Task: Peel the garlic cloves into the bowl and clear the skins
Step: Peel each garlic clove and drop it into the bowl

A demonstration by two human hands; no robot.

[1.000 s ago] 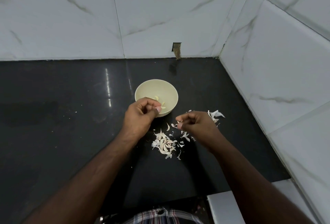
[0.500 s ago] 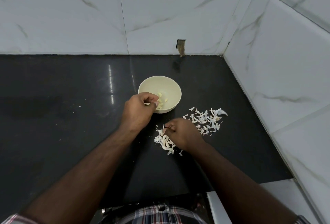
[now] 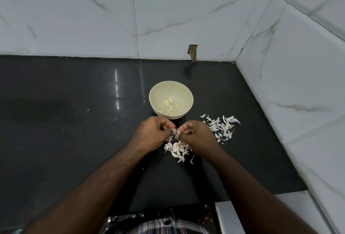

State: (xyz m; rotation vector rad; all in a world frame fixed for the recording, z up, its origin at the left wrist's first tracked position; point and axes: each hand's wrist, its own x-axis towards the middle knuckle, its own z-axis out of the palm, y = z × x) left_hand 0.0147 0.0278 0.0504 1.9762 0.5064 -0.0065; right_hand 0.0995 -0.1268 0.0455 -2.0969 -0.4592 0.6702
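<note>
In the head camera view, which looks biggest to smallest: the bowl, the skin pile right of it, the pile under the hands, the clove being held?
1. bowl
2. skin pile right of the bowl, spread nearly as wide
3. pile under the hands, partly hidden, so unsure
4. clove, pinched by left hand and right hand

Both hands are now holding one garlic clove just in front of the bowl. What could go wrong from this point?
1. The clove is pinched between the left hand and right hand short of the bowl; if dropped, it may land in the skins.
2. The right forearm could scatter the skin pile beside it.
</note>
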